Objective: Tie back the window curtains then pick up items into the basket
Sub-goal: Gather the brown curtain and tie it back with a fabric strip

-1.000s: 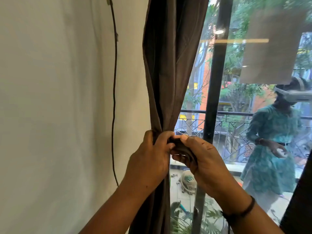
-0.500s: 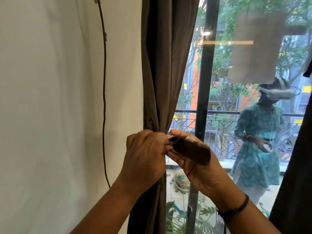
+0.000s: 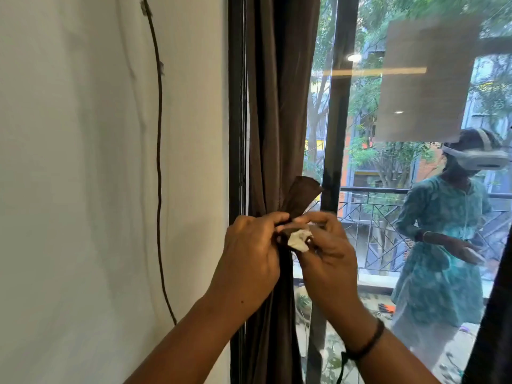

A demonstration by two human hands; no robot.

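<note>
A dark brown curtain (image 3: 277, 106) hangs gathered in a bunch at the left side of the window. A brown tie-back strap (image 3: 300, 194) wraps the bunch, and one end of it sticks up above my fingers. My left hand (image 3: 249, 256) grips the gathered curtain and the strap from the left. My right hand (image 3: 329, 259) pinches the other strap end, which shows a white patch (image 3: 299, 238) between my fingers. No basket is in view.
A white wall (image 3: 83, 189) with a thin dark cable (image 3: 159, 162) running down it fills the left. The black window frame (image 3: 336, 106) stands behind the curtain. The glass reflects a person in a teal dress (image 3: 443, 245). Another dark curtain edge (image 3: 493, 328) is at the far right.
The strap end that lay flat across my right hand now stands up above the fingers. A white patch on the strap has come into sight. The view has shifted right.
</note>
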